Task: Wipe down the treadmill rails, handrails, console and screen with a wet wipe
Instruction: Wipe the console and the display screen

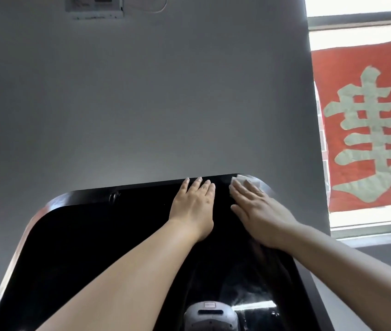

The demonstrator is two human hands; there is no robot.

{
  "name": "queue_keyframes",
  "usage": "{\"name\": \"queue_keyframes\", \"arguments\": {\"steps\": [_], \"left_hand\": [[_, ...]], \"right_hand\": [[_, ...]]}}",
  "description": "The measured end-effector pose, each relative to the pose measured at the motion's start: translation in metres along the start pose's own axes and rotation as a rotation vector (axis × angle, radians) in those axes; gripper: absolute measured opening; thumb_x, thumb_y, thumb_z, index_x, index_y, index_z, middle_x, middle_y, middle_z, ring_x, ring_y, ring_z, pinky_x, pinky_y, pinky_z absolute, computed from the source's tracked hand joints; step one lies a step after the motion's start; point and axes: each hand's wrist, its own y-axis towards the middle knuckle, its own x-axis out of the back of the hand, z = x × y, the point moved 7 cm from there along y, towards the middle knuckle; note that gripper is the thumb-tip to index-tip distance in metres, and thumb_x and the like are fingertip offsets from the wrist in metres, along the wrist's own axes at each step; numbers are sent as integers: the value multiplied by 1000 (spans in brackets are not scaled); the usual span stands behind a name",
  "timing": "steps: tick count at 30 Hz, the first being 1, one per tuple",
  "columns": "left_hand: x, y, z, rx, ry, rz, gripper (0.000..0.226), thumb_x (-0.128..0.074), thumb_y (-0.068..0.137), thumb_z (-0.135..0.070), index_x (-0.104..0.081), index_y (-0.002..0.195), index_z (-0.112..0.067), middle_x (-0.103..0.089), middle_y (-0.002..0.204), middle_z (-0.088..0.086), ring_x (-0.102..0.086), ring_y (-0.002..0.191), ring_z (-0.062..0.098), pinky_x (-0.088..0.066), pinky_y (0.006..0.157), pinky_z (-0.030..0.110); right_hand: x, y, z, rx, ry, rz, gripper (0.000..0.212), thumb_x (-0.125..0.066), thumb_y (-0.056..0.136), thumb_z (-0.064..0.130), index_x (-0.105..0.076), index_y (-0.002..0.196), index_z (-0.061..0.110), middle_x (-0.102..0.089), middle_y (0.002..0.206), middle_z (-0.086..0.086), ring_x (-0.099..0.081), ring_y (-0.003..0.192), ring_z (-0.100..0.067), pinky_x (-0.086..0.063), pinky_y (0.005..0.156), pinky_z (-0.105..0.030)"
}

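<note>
The treadmill's big black glossy screen fills the lower half of the head view, tilted away from me. My left hand lies flat on the screen near its top edge, fingers straight. Just to its right, my right hand presses a white wet wipe against the screen's top right corner with straight fingers. Only the wipe's far edge shows beyond the fingertips; the rest is under the hand. Both forearms reach up from the bottom of the frame.
A grey wall stands right behind the screen, with a white box and a cable high up. A window with a red banner bearing pale characters is at the right. A grey device reflection shows at the screen's bottom.
</note>
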Motion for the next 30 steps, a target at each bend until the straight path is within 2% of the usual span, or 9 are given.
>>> {"name": "queue_keyframes", "arguments": {"steps": [2,6,10,14,19,21,23,27,30], "left_hand": [[1,4,0,19,-2,-13,63,-31,93,-13,-6,150,-11,-7,158,1,1,145,16,8,116,40],[4,4,-2,29,47,-3,63,-32,92,-16,-8,150,-10,-10,158,1,-2,145,16,8,116,43],[6,3,0,25,91,36,63,-32,92,-16,-7,150,-11,-10,158,0,-3,145,18,9,115,45],[7,2,2,23,94,74,65,-35,92,-18,-6,150,-14,-9,158,-1,-4,145,18,9,115,46],[7,3,2,37,61,82,66,-38,91,-15,-8,150,-14,-10,158,-1,-7,145,19,9,115,45],[6,4,1,46,46,83,67,-39,90,-14,-9,150,-14,-10,158,-1,-7,145,20,8,116,45],[5,4,1,57,35,86,68,-40,89,-13,-9,150,-14,-10,158,-1,-7,145,20,8,116,45],[5,4,0,79,18,89,69,-41,89,-13,-8,150,-14,-9,158,-1,-5,145,20,8,116,45],[5,3,-2,93,20,101,66,-37,90,-14,-8,150,-13,-9,158,-1,-4,145,20,8,116,44]], "right_hand": [[-4,-6,4,55,-108,-7,67,3,92,47,-2,152,16,5,159,2,9,146,-15,14,109,-19],[2,22,11,-3,17,-2,51,-19,103,36,-12,152,21,-6,159,5,1,146,-13,5,113,-22],[4,41,17,11,17,-7,46,-19,104,33,-24,149,25,-18,157,9,-10,144,-11,-5,114,-25],[5,32,-12,-123,110,-9,44,-21,104,31,-26,147,24,-16,157,10,-6,144,-9,-4,114,-23],[-4,-2,-31,-177,230,-14,50,-22,104,31,-13,152,21,-2,159,7,5,145,-9,2,115,-21],[-9,-27,-32,-118,185,-23,54,-19,102,35,-11,152,16,6,159,5,10,145,-11,6,114,-18],[-18,-47,-29,-58,116,-20,64,-12,96,46,-8,152,15,14,156,8,14,145,-12,7,116,-22],[-12,-27,-32,-171,193,48,56,-23,103,35,0,152,22,10,158,10,13,144,-10,1,115,-23],[1,7,-28,-187,193,62,53,-23,103,34,-5,152,23,1,159,10,5,146,-10,-5,115,-26]]}}
